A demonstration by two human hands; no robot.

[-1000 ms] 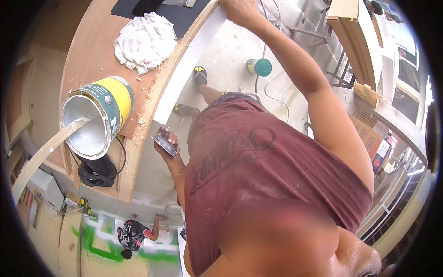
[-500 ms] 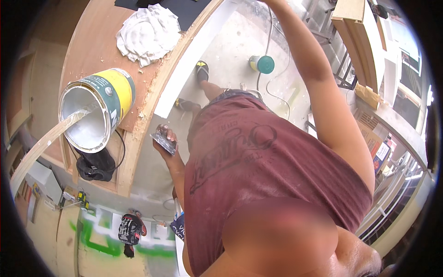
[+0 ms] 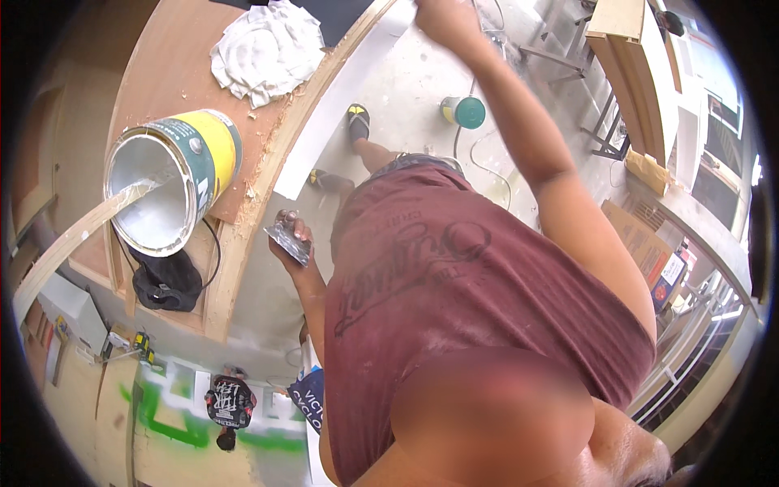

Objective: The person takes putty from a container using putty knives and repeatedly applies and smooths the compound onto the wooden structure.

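Observation:
My left hand (image 3: pixel 292 231) is closed round the edge of a small flat grey plate (image 3: pixel 289 245), smeared like a scraper; its exact kind is unclear. It hangs beside the wooden bench edge, left of my maroon shirt. My right arm stretches far forward, and my right hand (image 3: pixel 446 24) is curled at the top of the picture, its fingers partly cut off. Whatever it may hold cannot be made out. On the bench to the left stands an open yellow and green paint can (image 3: pixel 213 154) with a wooden stick (image 3: pixel 89 227) in its mouth. A crumpled white cloth (image 3: pixel 268 53) lies beyond it.
A black cloth bag (image 3: pixel 168 280) lies by the paint can, and wood shavings dot the bench (image 3: pixel 174 81). A green-lidded can (image 3: pixel 464 112) stands on the floor near a hose. Curved wooden pieces (image 3: pixel 633 73) sit at right. Another person (image 3: pixel 230 406) is in the background.
My right hand has come further into view, moving left and slightly toward me. My left hand still grips the grey plate. The person in the background has shifted posture.

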